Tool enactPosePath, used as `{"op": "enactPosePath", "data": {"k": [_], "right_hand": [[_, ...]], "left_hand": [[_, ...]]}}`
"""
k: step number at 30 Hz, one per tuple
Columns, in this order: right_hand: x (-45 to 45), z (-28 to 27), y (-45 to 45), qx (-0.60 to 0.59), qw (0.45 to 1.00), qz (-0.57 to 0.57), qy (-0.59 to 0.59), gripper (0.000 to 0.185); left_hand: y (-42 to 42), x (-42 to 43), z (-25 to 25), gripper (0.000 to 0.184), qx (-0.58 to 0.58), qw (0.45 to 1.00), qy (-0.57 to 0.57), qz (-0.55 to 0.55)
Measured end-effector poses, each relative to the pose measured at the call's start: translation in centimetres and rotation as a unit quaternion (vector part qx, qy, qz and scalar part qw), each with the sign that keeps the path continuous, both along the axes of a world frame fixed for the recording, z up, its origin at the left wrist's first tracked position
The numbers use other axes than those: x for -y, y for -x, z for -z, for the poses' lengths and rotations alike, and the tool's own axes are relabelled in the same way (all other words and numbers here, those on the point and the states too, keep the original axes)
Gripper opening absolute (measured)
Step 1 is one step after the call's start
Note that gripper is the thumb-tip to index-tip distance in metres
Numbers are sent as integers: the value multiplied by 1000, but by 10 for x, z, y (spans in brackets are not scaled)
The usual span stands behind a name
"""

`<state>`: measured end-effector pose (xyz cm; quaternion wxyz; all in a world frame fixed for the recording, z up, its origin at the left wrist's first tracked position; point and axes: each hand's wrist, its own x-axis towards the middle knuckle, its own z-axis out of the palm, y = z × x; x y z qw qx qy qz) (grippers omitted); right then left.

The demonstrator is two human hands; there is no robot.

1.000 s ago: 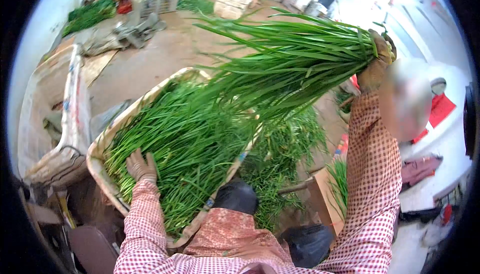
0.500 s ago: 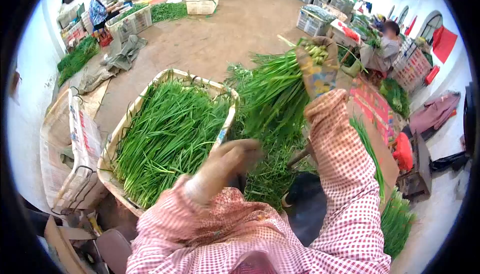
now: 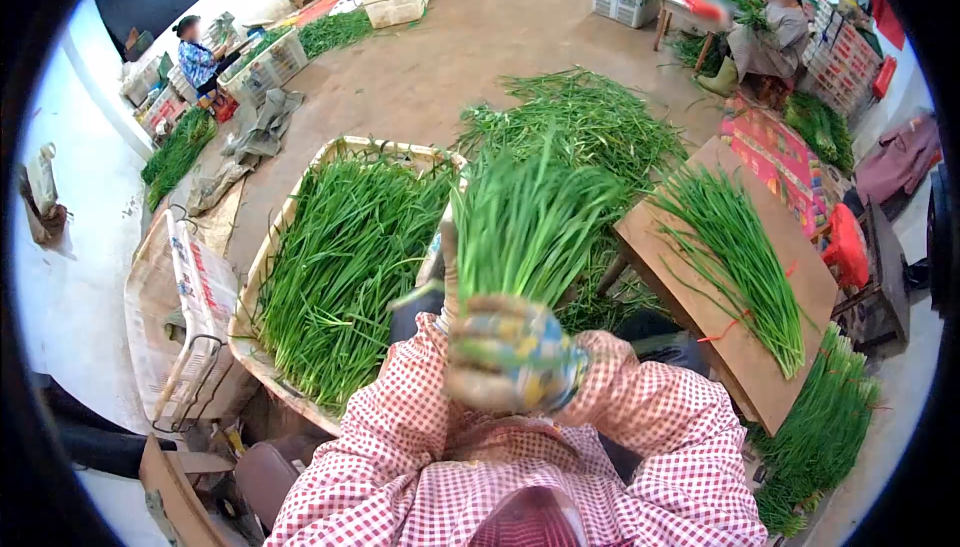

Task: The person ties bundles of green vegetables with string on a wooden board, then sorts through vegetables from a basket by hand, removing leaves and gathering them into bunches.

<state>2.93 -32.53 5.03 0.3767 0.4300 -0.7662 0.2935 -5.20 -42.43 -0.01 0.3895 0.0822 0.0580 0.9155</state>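
My right hand (image 3: 515, 352), in a dirty blue-and-yellow patterned glove, wraps round the lower end of a bunch of garlic chives (image 3: 535, 217). The leaves point up and away from me, blurred by motion. My left hand (image 3: 449, 265), gloved too, stands upright along the bunch's left side. Edge-on, it shows fingers stretched out; the rest is hidden behind my right hand. Left of it, a cream plastic crate (image 3: 250, 322) is heaped with chives (image 3: 345, 267). On the right, a small wooden table (image 3: 690, 287) carries loose chives (image 3: 745, 257) and red ties.
A loose pile of chives (image 3: 590, 127) lies on the floor ahead. Tied bunches (image 3: 825, 427) stand right of the table. An empty-looking white crate (image 3: 180, 317) is at far left. Two people sit farther off, one left (image 3: 200, 57), one right (image 3: 775, 37), among crates.
My right hand has brought the bunch down from the upper right to in front of my chest, leaves now pointing up. My left hand has moved beside it. The table top has come into fuller view.
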Motion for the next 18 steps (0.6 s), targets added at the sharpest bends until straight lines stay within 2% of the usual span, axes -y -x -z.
{"op": "enactPosePath", "data": {"k": [2, 6, 9, 10, 11, 13, 14, 15, 16, 18], "right_hand": [[2, -9, -14, -48, 991, -126, 5, 21], [2, 0, -14, -12, 982, -184, -40, 27], [-10, -22, -5, 97, 950, -247, -162, 68], [-18, -44, -7, 100, 949, -248, -167, 68], [-28, -69, -8, 164, 934, -264, -174, 66], [-52, -92, -7, 303, 885, -326, -134, 60], [-78, -90, -7, 372, 854, -355, -80, 57], [-105, -89, -7, 434, 816, -381, -21, 53], [-138, -78, -12, 518, 798, -303, 63, 52], [-180, -56, -17, 622, 740, -112, 229, 53]], "left_hand": [[3, 4, 6, 94, -26, 1000, 6, 12], [7, 5, 16, 91, -64, 997, -30, 30], [19, 5, 21, 89, -108, 991, -66, 34], [24, 3, 23, 88, -123, 989, -77, 36], [26, 0, 24, 88, -137, 986, -85, 35], [30, -6, 25, 86, -165, 981, -101, 22], [30, -11, 22, 91, -198, 976, -92, -5], [27, -17, 22, 90, -178, 977, -120, 0], [23, -23, 22, 90, -158, 976, -147, 5], [7, -37, 22, 81, -88, 982, -155, -68]]}}
